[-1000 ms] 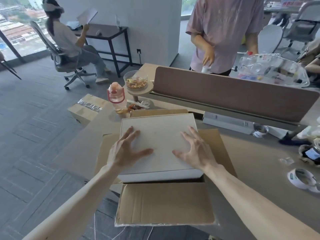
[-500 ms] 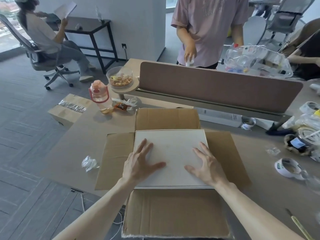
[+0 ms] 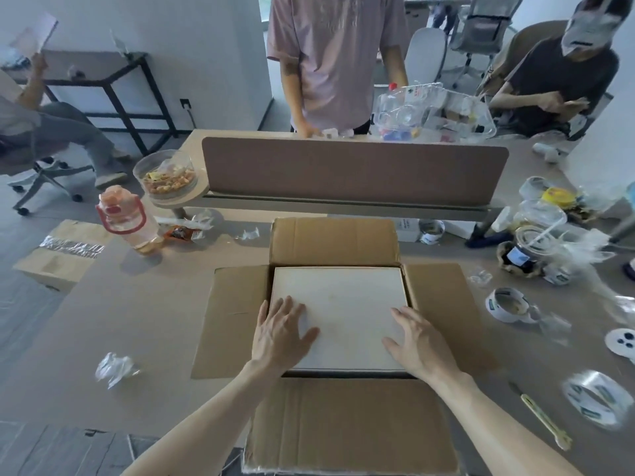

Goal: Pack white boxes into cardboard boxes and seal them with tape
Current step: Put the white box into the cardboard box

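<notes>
Head view. My left hand [image 3: 280, 333] and right hand [image 3: 421, 341] lie flat, fingers spread wide and holding nothing, on the white box [image 3: 338, 304], one at each near corner of its lid. The box sits inside the carton [image 3: 333, 235] (all four flaps folded out) at the near edge of the worktop [image 3: 154, 321]. A tape roll [image 3: 508, 304] lies near the right flap, toward the worktop's right edge.

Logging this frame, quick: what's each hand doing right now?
Left hand: open, fingers flat on the white box.
Right hand: open, fingers spread on the same box.
</notes>
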The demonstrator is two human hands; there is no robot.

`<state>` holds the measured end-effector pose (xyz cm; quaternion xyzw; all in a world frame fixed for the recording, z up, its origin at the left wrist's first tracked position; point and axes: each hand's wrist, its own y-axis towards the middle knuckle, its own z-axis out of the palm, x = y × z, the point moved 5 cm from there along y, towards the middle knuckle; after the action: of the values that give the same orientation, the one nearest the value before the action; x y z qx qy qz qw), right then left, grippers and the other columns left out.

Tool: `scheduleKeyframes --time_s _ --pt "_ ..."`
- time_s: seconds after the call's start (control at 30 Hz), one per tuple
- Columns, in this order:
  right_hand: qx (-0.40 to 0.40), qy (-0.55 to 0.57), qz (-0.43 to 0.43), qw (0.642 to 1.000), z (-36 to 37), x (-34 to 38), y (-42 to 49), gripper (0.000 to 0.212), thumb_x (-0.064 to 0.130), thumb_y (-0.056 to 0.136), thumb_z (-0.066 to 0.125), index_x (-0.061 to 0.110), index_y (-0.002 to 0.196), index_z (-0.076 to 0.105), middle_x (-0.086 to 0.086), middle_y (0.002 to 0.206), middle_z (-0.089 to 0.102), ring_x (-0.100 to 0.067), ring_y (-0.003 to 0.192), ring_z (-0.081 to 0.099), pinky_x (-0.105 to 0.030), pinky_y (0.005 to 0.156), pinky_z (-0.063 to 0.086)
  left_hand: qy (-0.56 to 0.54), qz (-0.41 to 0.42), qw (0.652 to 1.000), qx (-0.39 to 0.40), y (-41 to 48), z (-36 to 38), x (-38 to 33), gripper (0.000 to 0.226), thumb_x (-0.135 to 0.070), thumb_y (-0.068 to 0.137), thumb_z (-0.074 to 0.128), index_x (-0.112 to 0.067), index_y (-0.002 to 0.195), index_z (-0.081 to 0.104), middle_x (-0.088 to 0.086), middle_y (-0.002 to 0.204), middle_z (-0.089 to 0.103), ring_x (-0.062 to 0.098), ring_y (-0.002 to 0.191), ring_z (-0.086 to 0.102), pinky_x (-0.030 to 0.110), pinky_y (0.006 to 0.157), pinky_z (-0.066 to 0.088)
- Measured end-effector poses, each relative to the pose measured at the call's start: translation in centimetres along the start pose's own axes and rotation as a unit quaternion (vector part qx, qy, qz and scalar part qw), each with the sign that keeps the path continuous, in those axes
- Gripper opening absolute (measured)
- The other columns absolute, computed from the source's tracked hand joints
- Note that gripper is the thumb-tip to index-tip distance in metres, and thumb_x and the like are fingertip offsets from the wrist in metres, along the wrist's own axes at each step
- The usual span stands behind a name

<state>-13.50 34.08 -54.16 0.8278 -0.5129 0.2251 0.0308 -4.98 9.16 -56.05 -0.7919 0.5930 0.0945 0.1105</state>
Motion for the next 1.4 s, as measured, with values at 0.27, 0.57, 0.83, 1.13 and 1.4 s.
scheduleKeyframes --time_s 0.27,0.57,0.83,1.13,1.4 --pt "-0.097 0.012 0.112 0.989 -3.0 -6.2 0.2 0.056 0.041 0.085 0.064 0.020 0.136 0.051 -0.006 0.138 0.050 -0.029 0.119 0.055 -0.045 0.092 0.050 -0.019 -0.148 0.989 -0.011 0.3 -2.9 5.0 0.076 -0.062 0.082 0.064 -0.038 0.148 0.034 0.004 0.165 0.010 0.027 0.150 0.012 0.061 0.116 0.008" --pt "-0.003 0.097 0.265 0.959 -5.4 -11.5 0.7 0.087 0.052 0.088 0.062 0.012 0.154 0.021 -0.014 0.154 0.035 -0.033 0.134 0.043 -0.042 0.098 0.043 -0.124 -0.301 0.945 -0.003 -0.5 -5.6 11.3 0.110 -0.070 0.060 0.080 -0.023 0.142 0.025 0.014 0.134 0.051 0.038 0.122 0.051 0.049 0.097 0.044" --pt "-0.079 0.181 0.004 0.980 -11.0 -2.5 0.0 0.044 0.029 0.096 0.059 0.016 0.138 0.053 0.010 0.112 0.062 0.002 0.085 0.058 -0.016 0.065 0.044 -0.298 -0.197 0.929 -0.099 0.5 -10.3 7.5 0.070 -0.019 0.083 0.071 -0.039 0.139 0.034 -0.001 0.112 0.063 0.027 0.097 0.063 0.045 0.083 0.056" --pt "0.108 0.117 -0.038 0.987 -2.1 -2.2 -2.3 0.048 0.012 0.099 0.044 0.034 0.142 0.046 0.016 0.150 0.038 -0.007 0.139 0.036 -0.014 0.099 0.030 -0.172 -0.043 0.978 0.106 -2.2 -4.6 3.0 0.048 -0.047 0.093 0.046 -0.041 0.141 0.038 -0.017 0.139 0.057 0.019 0.125 0.055 0.039 0.097 0.039" --pt "0.192 0.080 -0.139 0.968 0.6 -6.4 -5.9 0.082 0.000 0.090 0.057 0.048 0.144 0.021 0.034 0.155 -0.002 0.011 0.143 -0.009 -0.015 0.116 -0.001 -0.055 -0.017 0.974 0.218 -4.1 -2.8 4.1 0.076 -0.061 0.071 0.019 -0.051 0.145 0.033 -0.019 0.150 0.034 0.005 0.149 0.011 0.046 0.113 0.009"
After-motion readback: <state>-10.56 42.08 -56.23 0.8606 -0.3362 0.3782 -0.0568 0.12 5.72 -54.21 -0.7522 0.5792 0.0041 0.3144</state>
